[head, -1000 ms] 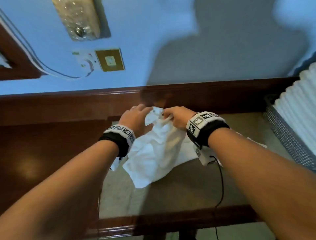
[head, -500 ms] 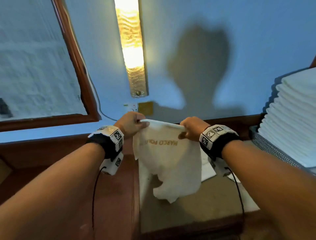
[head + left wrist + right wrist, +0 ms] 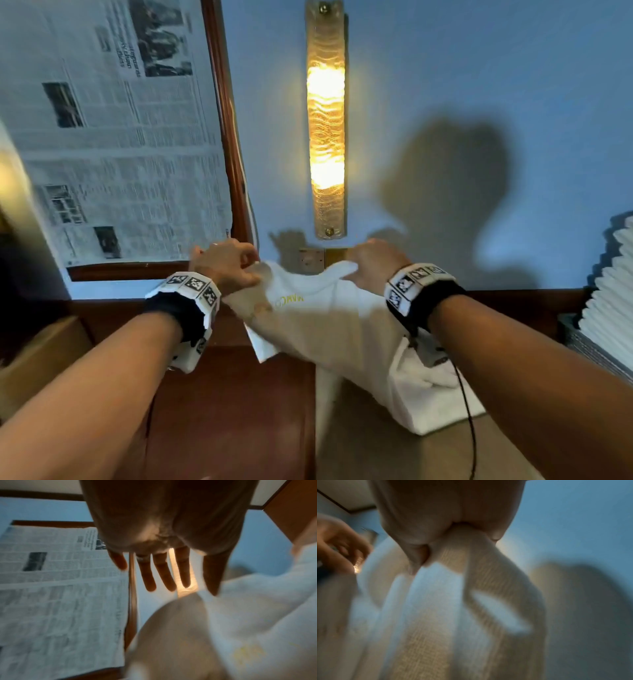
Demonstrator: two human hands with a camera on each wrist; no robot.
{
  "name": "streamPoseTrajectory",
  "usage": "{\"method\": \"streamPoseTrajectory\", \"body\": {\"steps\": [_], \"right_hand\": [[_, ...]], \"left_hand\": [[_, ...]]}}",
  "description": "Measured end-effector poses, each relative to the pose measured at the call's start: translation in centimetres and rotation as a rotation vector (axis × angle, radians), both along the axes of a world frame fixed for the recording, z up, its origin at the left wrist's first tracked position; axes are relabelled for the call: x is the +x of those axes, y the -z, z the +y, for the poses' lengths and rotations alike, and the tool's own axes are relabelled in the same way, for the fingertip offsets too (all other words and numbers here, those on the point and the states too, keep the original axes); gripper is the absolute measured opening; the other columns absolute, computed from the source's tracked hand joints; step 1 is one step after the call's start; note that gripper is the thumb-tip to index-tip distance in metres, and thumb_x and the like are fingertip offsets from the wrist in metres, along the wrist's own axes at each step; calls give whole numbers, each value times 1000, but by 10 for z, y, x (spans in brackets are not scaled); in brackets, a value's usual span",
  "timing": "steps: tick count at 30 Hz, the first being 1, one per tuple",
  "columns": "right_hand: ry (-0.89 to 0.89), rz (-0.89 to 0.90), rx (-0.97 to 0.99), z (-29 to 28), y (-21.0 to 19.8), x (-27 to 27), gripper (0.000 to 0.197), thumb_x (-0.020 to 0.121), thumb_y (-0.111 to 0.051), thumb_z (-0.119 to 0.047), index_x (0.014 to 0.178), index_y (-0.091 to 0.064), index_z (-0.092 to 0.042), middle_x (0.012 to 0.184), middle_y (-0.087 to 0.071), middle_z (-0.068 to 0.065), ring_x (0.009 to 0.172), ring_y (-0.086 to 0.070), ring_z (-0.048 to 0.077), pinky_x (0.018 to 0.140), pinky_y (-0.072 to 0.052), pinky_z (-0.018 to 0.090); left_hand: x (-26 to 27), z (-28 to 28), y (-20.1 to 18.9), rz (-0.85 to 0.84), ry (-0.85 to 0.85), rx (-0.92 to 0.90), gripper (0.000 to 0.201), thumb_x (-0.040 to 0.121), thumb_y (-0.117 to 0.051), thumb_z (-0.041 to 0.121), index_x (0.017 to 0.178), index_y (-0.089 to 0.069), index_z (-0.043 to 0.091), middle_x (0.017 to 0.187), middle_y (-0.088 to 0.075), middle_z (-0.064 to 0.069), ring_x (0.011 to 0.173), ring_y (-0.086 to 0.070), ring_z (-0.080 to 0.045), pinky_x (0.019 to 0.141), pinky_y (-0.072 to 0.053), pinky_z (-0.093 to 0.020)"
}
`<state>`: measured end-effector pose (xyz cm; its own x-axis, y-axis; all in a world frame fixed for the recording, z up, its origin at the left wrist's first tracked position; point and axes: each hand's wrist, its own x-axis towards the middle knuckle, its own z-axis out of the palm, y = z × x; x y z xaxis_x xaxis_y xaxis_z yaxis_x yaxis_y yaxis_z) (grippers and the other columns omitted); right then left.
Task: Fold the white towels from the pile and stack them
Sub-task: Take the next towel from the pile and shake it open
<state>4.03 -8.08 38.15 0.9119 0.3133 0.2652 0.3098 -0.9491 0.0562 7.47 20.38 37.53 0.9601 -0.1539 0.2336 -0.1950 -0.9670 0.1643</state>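
A white towel (image 3: 329,318) with yellow lettering hangs between my raised hands in front of the blue wall, and its lower part sags toward the table. My right hand (image 3: 371,265) pinches the bunched top edge of the towel (image 3: 471,563) between thumb and fingers. My left hand (image 3: 224,262) is at the other top corner. In the left wrist view its fingers (image 3: 161,572) are straight and spread, with the thumb against the towel's edge (image 3: 240,601). More white cloth (image 3: 428,401) lies on the table under my right forearm.
A tall stack of folded white towels (image 3: 613,308) stands in a mesh basket (image 3: 579,342) at the right edge. On the wall are a lit lamp (image 3: 325,120) and a framed pane covered with newspaper (image 3: 120,144). The dark wooden table (image 3: 233,411) lies below.
Both hands lifted the towel from the table and drew apart, spreading its top edge. The left fingers have straightened. My view has tilted up toward the wall.
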Motion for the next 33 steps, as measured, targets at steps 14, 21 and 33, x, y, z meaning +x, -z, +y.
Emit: {"method": "streamPoseTrajectory", "body": {"steps": [14, 21, 33], "right_hand": [[41, 154, 184, -2, 15, 91, 35, 92, -64, -45, 119, -60, -23, 121, -60, 2, 114, -57, 26, 86, -45, 33], [-175, 48, 801, 27, 15, 129, 15, 92, -66, -20, 104, -59, -22, 102, -62, -2, 92, -57, 19, 73, -38, 29], [-286, 15, 647, 80, 5, 128, 32, 91, -68, -29, 66, -57, -14, 62, -50, -5, 58, -45, 10, 58, -33, 22]], "left_hand": [[43, -13, 17, 73, 108, -404, 20, 95, -67, 27, 86, -69, 9, 68, -60, -1, 60, -50, -15, 56, -38, -27], [55, -15, 28, 140, 126, -695, 34, 82, -82, 27, 79, -51, 11, 64, -52, -1, 57, -48, -11, 51, -40, -17], [74, -15, -5, -59, 329, -830, 30, 102, -57, 26, 87, -71, 4, 69, -60, -28, 53, -53, -29, 53, -44, -32]]}}
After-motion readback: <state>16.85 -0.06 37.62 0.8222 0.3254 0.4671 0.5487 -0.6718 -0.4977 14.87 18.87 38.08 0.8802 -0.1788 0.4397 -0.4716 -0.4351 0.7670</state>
